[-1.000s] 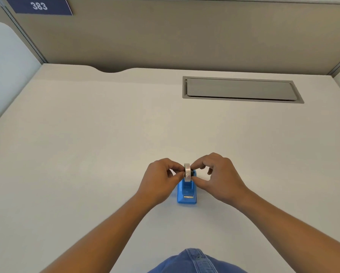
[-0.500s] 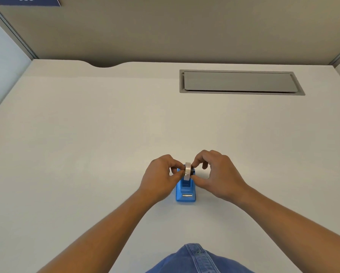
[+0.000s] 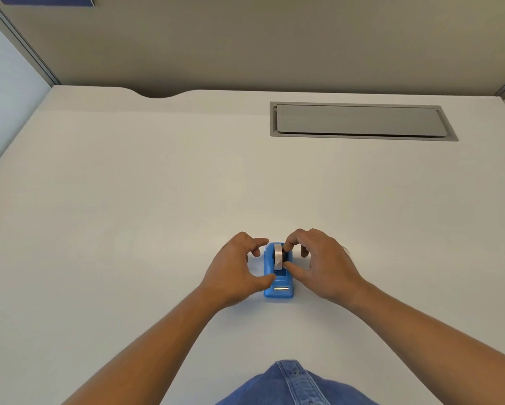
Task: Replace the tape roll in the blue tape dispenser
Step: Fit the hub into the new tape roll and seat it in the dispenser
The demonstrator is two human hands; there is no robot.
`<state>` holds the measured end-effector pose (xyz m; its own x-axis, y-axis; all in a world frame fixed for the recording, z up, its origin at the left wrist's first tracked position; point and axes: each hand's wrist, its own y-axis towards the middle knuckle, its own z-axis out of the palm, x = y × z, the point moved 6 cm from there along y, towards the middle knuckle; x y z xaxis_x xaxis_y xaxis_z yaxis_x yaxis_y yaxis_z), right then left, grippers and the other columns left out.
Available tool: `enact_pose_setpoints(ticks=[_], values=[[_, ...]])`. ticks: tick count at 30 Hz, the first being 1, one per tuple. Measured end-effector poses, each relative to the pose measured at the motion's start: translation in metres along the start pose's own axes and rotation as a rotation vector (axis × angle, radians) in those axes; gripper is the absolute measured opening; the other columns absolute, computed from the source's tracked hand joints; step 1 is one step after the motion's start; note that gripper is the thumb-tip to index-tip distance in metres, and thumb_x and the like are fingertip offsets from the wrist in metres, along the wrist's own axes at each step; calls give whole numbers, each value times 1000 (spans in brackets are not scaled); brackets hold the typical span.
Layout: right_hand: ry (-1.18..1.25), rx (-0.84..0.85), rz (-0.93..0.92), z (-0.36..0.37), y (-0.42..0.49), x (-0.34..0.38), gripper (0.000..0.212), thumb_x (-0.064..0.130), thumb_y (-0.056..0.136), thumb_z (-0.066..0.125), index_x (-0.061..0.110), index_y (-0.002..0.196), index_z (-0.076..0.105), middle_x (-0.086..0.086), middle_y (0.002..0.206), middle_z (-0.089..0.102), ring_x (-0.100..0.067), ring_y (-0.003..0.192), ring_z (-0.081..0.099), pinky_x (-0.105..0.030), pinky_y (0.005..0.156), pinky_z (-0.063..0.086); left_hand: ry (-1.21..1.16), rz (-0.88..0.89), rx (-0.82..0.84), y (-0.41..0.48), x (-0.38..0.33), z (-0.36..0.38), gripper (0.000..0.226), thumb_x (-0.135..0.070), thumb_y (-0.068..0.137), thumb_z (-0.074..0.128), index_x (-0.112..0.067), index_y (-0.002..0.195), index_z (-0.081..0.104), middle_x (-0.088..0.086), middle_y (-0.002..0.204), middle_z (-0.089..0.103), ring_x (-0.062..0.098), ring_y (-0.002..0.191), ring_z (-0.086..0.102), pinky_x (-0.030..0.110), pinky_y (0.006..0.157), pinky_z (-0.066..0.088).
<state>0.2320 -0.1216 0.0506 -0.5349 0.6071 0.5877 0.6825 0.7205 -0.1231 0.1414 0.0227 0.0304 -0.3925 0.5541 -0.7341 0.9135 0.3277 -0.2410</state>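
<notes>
The blue tape dispenser (image 3: pixel 278 293) stands on the white desk (image 3: pixel 128 214), its metal cutter facing me. A pale tape roll (image 3: pixel 278 256) sits upright in its cradle. My left hand (image 3: pixel 235 271) is beside the dispenser on the left, its fingers spread and lifted off the roll and its thumb against the dispenser's left side. My right hand (image 3: pixel 323 264) is on the right, with forefinger and thumb pinching the right side of the roll at its hub.
A grey cable hatch (image 3: pixel 359 121) is set into the desk at the back right. Partition walls enclose the desk at the back and sides. Something small and pale (image 3: pixel 346 249) peeks out behind my right hand. My denim clothing (image 3: pixel 292 384) shows at the bottom edge.
The roll has gone down from above the dispenser into its cradle. My left fingers have let go of the roll and spread apart. My right fingers still pinch it.
</notes>
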Motion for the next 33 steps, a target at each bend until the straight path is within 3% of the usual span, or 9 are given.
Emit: enact_pose_setpoints(ticks=[4, 6, 8, 11, 14, 18, 25, 33], values=[[-29, -30, -18, -2, -2, 5, 28, 28, 77, 75, 37, 98, 58, 21, 84, 53, -5, 79, 50, -26, 66, 44, 47, 20, 16, 2, -1, 5, 71, -37, 68, 84, -34, 132, 53, -14, 100, 50, -2, 73, 47, 18, 71, 40], [-44, -46, -29, -2, -2, 7, 28, 27, 78, 74, 34, 103, 63, 25, 89, 57, -4, 80, 47, -23, 68, 40, 48, 26, 5, 4, -3, 7, 70, -38, 69, 83, -32, 132, 55, -13, 101, 50, 1, 75, 48, 19, 72, 42], [-56, -67, -15, -1, -1, 4, 29, 28, 79, 73, 31, 107, 67, 19, 97, 64, -2, 81, 43, -19, 72, 35, 45, 26, -2, 5, -6, 7, 68, -39, 70, 82, -30, 132, 56, -13, 101, 50, 4, 76, 48, 20, 74, 43], [-33, -63, 27, -1, 1, 1, 26, 30, 78, 74, 30, 103, 70, 14, 92, 63, -3, 78, 45, -16, 70, 36, -12, 42, 40, 3, -8, 6, 76, -46, 63, 86, -31, 130, 55, -17, 98, 49, 0, 77, 49, 20, 73, 42], [-30, -58, 29, -3, 2, 6, 21, 29, 77, 74, 30, 98, 70, 13, 87, 59, -8, 83, 54, -25, 72, 46, 50, 71, 99, 1, -9, 6, 91, -55, 54, 88, -35, 134, 50, -18, 102, 47, 1, 85, 50, 24, 81, 48], [-83, -28, 25, -6, 5, 13, 20, 29, 77, 74, 25, 97, 70, 8, 88, 61, -14, 86, 55, -33, 76, 49, 140, 74, 94, 2, -12, 5, 93, -52, 56, 88, -33, 137, 47, -15, 106, 47, 8, 92, 51, 28, 83, 50], [-188, 17, 36, -8, 11, 24, 21, 31, 77, 71, 22, 97, 69, 4, 89, 61, -14, 82, 53, -26, 71, 45, 214, 92, 99, 0, -15, 5, 96, -56, 58, 85, -31, 141, 44, -15, 108, 46, 9, 97, 53, 21, 78, 44], [-212, 77, 44, -10, 16, 29, 21, 29, 75, 73, 20, 94, 71, 1, 88, 62, -18, 80, 58, -32, 70, 51, 288, 99, 99, 0, -15, 5, 97, -58, 58, 84, -31, 142, 43, -13, 116, 50, 9, 96, 54, 22, 77, 47]])
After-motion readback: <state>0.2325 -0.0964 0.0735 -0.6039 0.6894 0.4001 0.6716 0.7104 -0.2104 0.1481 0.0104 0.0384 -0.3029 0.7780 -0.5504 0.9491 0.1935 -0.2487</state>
